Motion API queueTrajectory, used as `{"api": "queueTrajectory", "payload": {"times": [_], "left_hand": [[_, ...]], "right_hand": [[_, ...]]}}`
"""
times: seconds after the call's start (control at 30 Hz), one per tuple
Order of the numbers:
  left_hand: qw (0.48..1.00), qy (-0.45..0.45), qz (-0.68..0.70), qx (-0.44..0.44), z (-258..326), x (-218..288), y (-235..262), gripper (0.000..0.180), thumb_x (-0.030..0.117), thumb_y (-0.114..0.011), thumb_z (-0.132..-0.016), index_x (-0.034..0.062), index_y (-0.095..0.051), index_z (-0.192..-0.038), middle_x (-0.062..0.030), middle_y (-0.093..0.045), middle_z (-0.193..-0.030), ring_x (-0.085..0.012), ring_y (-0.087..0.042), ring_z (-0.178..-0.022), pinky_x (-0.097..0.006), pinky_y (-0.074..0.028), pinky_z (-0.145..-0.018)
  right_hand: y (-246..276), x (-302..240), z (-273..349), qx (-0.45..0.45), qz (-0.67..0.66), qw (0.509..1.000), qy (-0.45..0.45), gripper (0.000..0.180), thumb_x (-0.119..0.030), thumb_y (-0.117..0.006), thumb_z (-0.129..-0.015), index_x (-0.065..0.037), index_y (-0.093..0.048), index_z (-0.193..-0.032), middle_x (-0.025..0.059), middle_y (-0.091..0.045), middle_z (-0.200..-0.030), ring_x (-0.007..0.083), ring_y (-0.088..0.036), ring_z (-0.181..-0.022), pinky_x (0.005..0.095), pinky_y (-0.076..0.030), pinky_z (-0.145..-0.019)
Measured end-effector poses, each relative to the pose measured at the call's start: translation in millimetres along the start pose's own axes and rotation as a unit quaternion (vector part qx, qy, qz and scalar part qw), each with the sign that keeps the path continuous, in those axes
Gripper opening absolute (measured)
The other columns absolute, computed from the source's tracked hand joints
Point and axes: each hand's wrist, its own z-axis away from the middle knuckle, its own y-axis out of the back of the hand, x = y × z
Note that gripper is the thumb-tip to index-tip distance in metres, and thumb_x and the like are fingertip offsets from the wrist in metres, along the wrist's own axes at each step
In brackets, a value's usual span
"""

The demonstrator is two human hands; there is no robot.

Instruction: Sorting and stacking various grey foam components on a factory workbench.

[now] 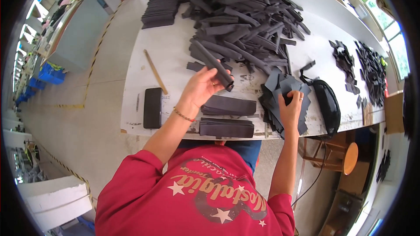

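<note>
My left hand (202, 85) is closed round a long dark grey fabric sleeve (204, 57), held tilted above the white table. One end of the sleeve, by my fingers, looks open like a tube. On the right, my right hand (290, 110) has its thumb and fingers pinched at a fanned heap of flat dark grey rectangular pieces (273, 88); the fingertips are partly hidden. Between my arms two neat stacks of flat sleeves lie one behind the other, the farther stack (229, 105) and the nearer stack (226, 128). A large loose pile of sleeves (240, 22) rises beyond my hands.
An orderly stack of sleeves (161, 8) stands at the far left. Left of my forearm lie a wooden stick (155, 72) and a black rectangular object (152, 108). A black case (327, 107) sits right of the flat pieces. Smaller dark scraps (345, 67) lie farther right.
</note>
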Motion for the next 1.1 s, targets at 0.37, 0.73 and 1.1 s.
{"api": "queueTrajectory", "payload": {"times": [0.37,0.73,1.1], "left_hand": [[0.998,-0.056,-0.012,0.039,3,11,-6,0.019,0.009,-0.062,-0.093,-0.0061,-0.062,-0.104,-0.0167,-0.067,-0.104,-0.0309,-0.065,-0.105,-0.041,-0.057,-0.091],[0.995,-0.01,-0.04,0.094,8,15,-11,0.023,0.011,-0.066,-0.09,-0.0049,-0.062,-0.105,-0.0172,-0.067,-0.106,-0.0242,-0.069,-0.094,-0.037,-0.06,-0.085],[0.995,0.017,-0.076,0.06,18,16,-22,0.025,0.014,-0.069,-0.088,-0.0044,-0.062,-0.104,-0.0156,-0.068,-0.097,-0.0268,-0.07,-0.087,-0.039,-0.061,-0.076]], "right_hand": [[-11,-104,35,-0.107,-0.171,0.978,0.062,0.048,-0.001,-0.078,-0.069,-0.004,-0.065,-0.115,0.0112,-0.059,-0.102,0.0278,-0.056,-0.094,0.0367,-0.048,-0.083],[-19,-128,18,-0.043,-0.102,0.974,0.199,0.035,-0.001,-0.075,-0.072,-0.01,-0.072,-0.106,0.0043,-0.058,-0.092,0.0241,-0.051,-0.084,0.0366,-0.042,-0.075],[-13,-135,13,0.002,0.065,0.956,0.287,0.032,-0.004,-0.072,-0.074,-0.011,-0.071,-0.105,0.0028,-0.057,-0.094,0.0249,-0.054,-0.088,0.0387,-0.042,-0.078]]}}
